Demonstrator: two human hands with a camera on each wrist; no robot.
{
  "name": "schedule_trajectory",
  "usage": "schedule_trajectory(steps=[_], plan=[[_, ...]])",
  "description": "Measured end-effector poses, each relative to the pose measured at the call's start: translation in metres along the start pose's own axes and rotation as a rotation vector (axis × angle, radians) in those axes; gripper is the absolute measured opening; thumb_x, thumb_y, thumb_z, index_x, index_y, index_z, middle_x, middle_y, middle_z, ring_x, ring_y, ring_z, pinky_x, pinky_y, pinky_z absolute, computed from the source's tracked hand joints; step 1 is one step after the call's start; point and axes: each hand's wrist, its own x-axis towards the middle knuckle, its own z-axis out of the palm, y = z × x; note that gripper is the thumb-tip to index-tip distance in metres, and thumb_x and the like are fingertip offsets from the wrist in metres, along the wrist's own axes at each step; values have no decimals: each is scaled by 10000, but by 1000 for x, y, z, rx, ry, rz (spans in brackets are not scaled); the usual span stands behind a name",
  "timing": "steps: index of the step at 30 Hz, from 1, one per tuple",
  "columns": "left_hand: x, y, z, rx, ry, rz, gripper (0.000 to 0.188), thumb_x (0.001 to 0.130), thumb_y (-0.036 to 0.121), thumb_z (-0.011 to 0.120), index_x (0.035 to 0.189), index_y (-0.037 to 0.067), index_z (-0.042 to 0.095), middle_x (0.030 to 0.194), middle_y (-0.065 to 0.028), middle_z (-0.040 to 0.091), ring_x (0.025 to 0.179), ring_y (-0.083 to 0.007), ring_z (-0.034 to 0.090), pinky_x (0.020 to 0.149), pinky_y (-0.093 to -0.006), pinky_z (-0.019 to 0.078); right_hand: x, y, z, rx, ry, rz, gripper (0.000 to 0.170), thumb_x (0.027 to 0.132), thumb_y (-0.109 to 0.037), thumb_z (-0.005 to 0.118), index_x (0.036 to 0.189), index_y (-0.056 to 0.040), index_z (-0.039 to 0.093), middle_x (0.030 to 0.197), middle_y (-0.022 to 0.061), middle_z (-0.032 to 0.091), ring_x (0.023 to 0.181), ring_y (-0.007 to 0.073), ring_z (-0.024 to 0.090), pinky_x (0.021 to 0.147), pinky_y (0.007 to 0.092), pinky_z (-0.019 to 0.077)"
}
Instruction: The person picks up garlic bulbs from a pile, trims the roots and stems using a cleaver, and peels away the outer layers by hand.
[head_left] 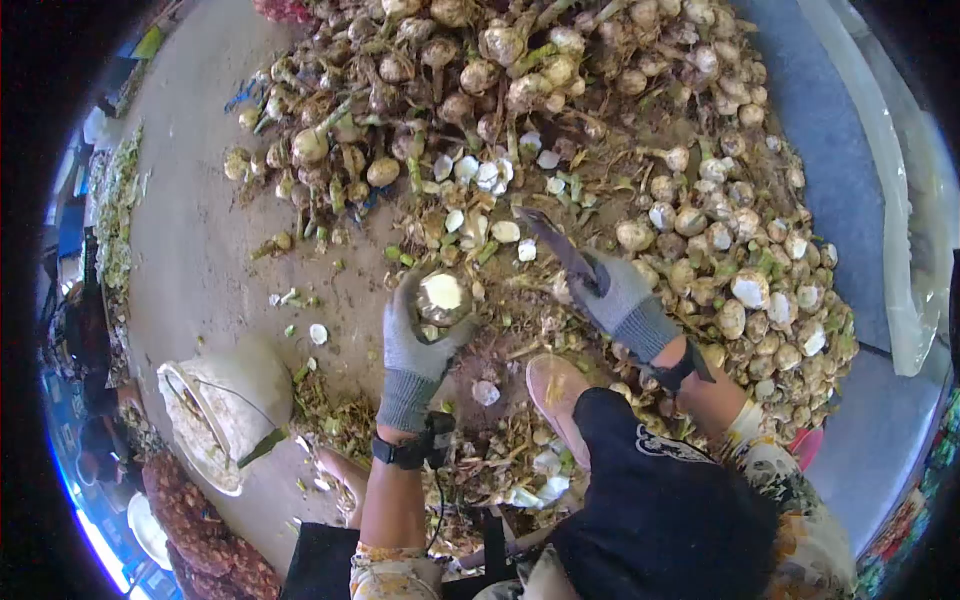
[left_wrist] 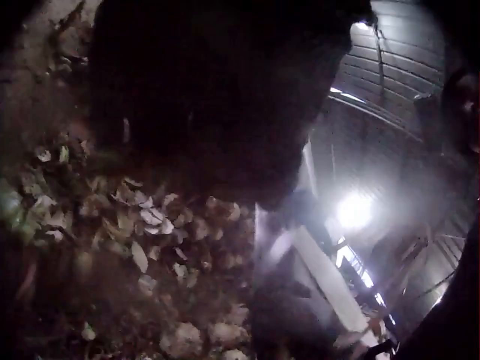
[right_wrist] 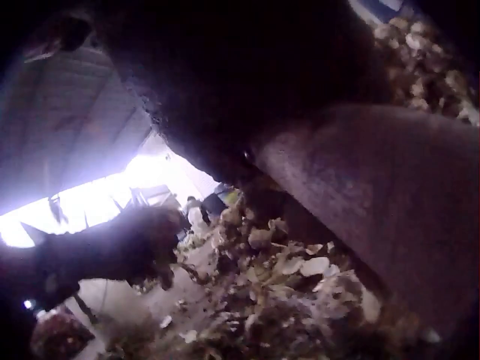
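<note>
In the head view the left hand [head_left: 418, 345], in a grey glove, grips a round bulb [head_left: 442, 297] whose pale cut face points up. To its right the gloved right hand [head_left: 622, 297] has its fingers curled round the handle of a knife [head_left: 556, 240], the dark blade pointing up and to the left. Blade and bulb are apart. Both wrist views are dark; the left one shows scattered peelings [left_wrist: 154, 217], the right one shows peelings [right_wrist: 315, 266] on the ground, and neither shows the fingers clearly.
A large heap of bulbs with stalks [head_left: 480, 75] lies at the top. Trimmed bulbs [head_left: 732, 318] are piled at the right, beside a blue-grey surface [head_left: 830, 130]. A whitish bucket [head_left: 245, 395] lies at the lower left. One shoe [head_left: 560, 395] stands between the hands.
</note>
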Motion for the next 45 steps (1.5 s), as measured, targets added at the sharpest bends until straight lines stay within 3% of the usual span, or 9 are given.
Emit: schedule_trajectory(steps=[7,9,13,16,21,25,29,33,45], plan=[[-4,93,63,-670,-165,-94,752,705,73,748,1320,59,315,1221,-123,494,1067,-227,536,933,-326,443,-19,5,54,803,-158,43,334,808,-208,656,1066,-11,581,887,83,671,722,184,620,658,325,500],[-5,129,100,-490,-472,204,792,681,127,772,1322,59,310,1226,-147,492,1092,-261,525,947,-373,430,-26,15,70,868,-198,77,323,810,-184,661,1069,-10,580,876,65,664,720,155,606,651,307,496],[99,68,102,259,24,557,853,638,351,788,1314,9,398,1241,-211,506,1127,-350,510,967,-393,408,-35,45,50,994,-226,425,306,814,-137,671,1075,-10,577,854,28,649,715,96,578,635,269,489],[193,26,34,1059,286,-83,774,720,427,717,1312,47,393,1185,-212,525,1096,-364,508,916,-430,425,-34,68,26,878,-143,355,326,837,-199,652,1087,-5,577,839,29,639,693,96,569,617,258,479],[249,-9,3,1450,8,-136,743,674,419,726,1286,109,441,1243,-159,483,1190,-346,413,933,-484,375,-47,74,42,651,-61,281,348,829,-276,641,1040,-5,582,878,109,654,736,172,606,648,324,486],[190,-27,-13,743,91,239,650,706,209,706,1279,73,430,1198,-149,517,1156,-312,451,959,-423,382,-37,48,35,462,-77,140,360,814,-337,630,990,-25,596,762,170,634,678,259,627,634,353,482],[102,-22,-8,-309,-89,80,696,725,23,633,1345,62,320,1180,-105,508,1052,-185,516,891,-296,440,-5,-26,-3,-13,110,-154,290,787,-272,613,1004,-83,578,741,132,619,660,318,616,601,395,497],[32,38,5,-327,-175,-129,724,729,84,692,1337,43,300,1095,-95,563,982,-158,568,837,-290,487,6,-69,-12,-208,284,-532,400,710,-250,673,1071,-114,568,896,85,595,730,287,604,605,394,499],[-1,26,13,-155,-174,-122,597,756,139,711,1232,14,373,1108,-101,576,951,-188,591,809,-297,503,-13,-64,3,-200,186,-548,441,681,-229,684,1092,-122,564,883,103,603,750,291,604,610,410,495]])
